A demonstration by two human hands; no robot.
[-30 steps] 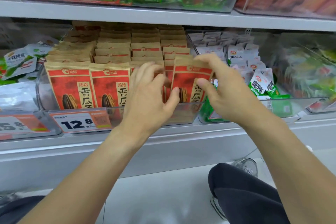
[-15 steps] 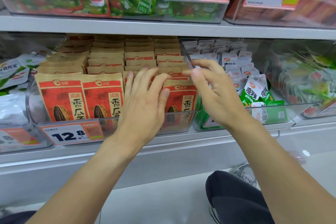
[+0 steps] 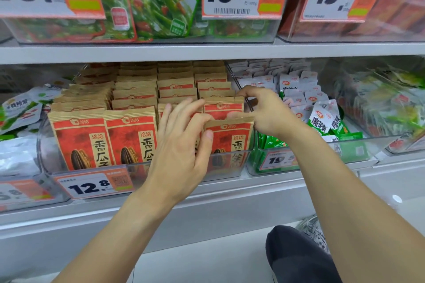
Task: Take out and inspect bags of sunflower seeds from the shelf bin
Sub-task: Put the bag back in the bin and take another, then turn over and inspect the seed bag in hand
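**Hands at the sunflower seed bin**

The clear plastic shelf bin holds four rows of red-and-tan paper sunflower seed bags, upright. The left hand lies with fingers spread and relaxed against the third row's front bag. The right hand pinches the top edge of the front bag at the bin's right front corner.

Bright even store light, soft shadows, wide-angle bending at edges, slightly blurred corners
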